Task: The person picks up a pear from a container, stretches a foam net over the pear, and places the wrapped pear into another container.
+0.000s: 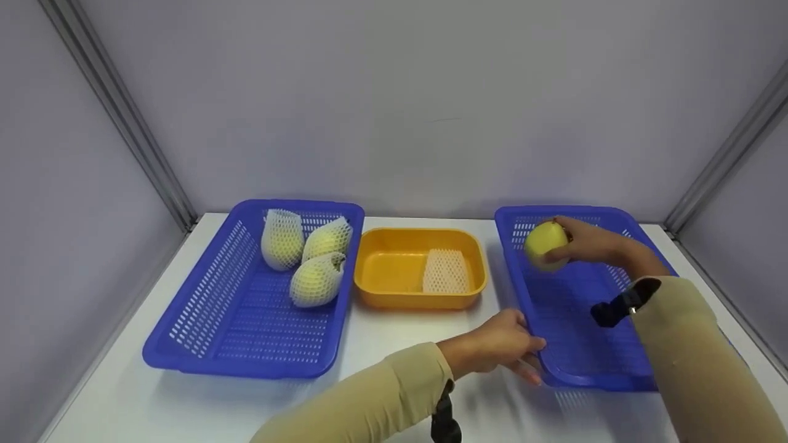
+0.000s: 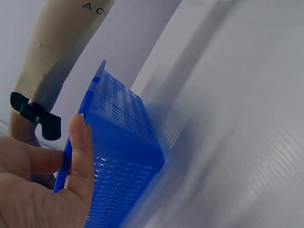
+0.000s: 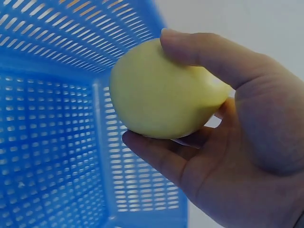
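Note:
My right hand (image 1: 578, 242) holds a smooth yellow pear (image 1: 545, 241) over the back part of the right blue basket (image 1: 591, 344). In the right wrist view, thumb and fingers (image 3: 156, 156) curl round the pear (image 3: 156, 92), its narrower end toward the palm. No foam net covers it. My left hand (image 1: 502, 341) grips the right basket's near left rim; the left wrist view shows thumb and fingers on either side of the rim (image 2: 88, 102). In the left blue basket (image 1: 246, 366), several yellow fruits (image 1: 317, 280) in white foam nets lie toward the back.
Between the baskets stands an orange tub (image 1: 388, 298) with a flattened foam net (image 1: 446, 272) in it. All stand on a white table (image 1: 394, 344), with a pale wall (image 1: 394, 111) close behind and side walls left and right.

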Tool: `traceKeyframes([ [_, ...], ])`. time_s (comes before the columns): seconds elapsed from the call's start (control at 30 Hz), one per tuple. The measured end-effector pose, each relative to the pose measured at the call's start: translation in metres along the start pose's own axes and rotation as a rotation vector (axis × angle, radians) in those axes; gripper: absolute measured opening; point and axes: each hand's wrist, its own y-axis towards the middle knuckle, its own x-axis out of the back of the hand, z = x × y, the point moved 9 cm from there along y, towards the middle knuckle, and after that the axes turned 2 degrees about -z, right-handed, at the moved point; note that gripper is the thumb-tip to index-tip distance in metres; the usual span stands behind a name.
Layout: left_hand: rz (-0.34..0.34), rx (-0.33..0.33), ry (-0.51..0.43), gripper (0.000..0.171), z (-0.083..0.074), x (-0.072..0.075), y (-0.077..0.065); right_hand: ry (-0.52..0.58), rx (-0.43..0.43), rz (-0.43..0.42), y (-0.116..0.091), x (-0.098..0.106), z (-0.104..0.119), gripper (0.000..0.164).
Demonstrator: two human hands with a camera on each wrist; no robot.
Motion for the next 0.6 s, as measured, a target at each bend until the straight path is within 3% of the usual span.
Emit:
traceKeyframes([
  [0.33,-0.006,-0.004,0.064,0.009,0.001,0.001,0.002,-0.015,0.116,0.031,-0.027,-0.001,0.04,0.07],
  [0.5,-0.099,-0.041,0.206,0.034,-0.005,0.018,-0.006,0.003,0.174,0.043,-0.041,-0.006,0.06,0.069],
  [0.6,-0.175,-0.135,0.301,0.047,-0.017,0.036,-0.014,0.022,0.203,0.045,-0.049,-0.01,0.071,0.07],
])
